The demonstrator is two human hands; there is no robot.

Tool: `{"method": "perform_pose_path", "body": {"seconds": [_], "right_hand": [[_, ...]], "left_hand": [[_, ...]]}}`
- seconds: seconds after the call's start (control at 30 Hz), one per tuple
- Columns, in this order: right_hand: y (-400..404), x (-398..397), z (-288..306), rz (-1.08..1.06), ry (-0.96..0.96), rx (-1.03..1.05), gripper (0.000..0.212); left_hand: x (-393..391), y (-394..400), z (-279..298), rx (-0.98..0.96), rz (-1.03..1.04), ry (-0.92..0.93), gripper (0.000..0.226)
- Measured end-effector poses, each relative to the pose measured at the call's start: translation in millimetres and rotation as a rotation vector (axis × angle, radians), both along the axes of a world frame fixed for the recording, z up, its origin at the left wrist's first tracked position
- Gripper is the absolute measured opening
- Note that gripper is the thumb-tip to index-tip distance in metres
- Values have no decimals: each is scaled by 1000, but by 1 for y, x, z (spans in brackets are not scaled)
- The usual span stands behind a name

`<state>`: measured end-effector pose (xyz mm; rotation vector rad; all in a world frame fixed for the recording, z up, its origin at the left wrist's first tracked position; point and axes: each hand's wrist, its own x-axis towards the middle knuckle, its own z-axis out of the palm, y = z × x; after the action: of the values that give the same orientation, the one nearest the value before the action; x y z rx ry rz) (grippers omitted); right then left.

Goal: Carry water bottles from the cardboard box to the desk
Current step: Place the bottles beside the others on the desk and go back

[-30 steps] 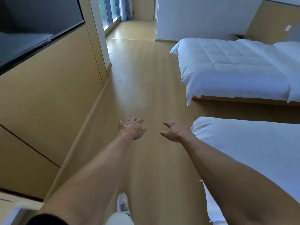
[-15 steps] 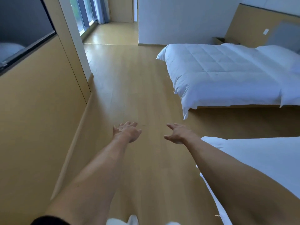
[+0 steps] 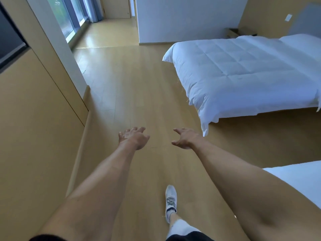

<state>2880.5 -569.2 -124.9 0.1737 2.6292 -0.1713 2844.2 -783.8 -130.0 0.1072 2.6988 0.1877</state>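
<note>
Head view: left hand (image 3: 133, 138) and right hand (image 3: 185, 140) outstretched, fingers spread, holding nothing.

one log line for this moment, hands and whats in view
left hand: open, empty | right hand: open, empty | bottles, box, desk: not in view | shoe on wood floor | bed at right

Daylight from window (image 3: 69, 20), glare on floor (image 3: 97, 39); wide-angle edge bending, slightly soft
</note>
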Motion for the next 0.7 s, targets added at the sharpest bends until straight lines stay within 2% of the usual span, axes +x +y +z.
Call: {"method": "perform_pose_path", "body": {"seconds": [0.3,0.7], "right_hand": [[26,-212,0,44,-15,-29,74],[19,-438,-2,92,-17,-10,70]], "left_hand": [[-199,25,15,8,69,42,57],[-412,26,9,62,83,42,58]]}}
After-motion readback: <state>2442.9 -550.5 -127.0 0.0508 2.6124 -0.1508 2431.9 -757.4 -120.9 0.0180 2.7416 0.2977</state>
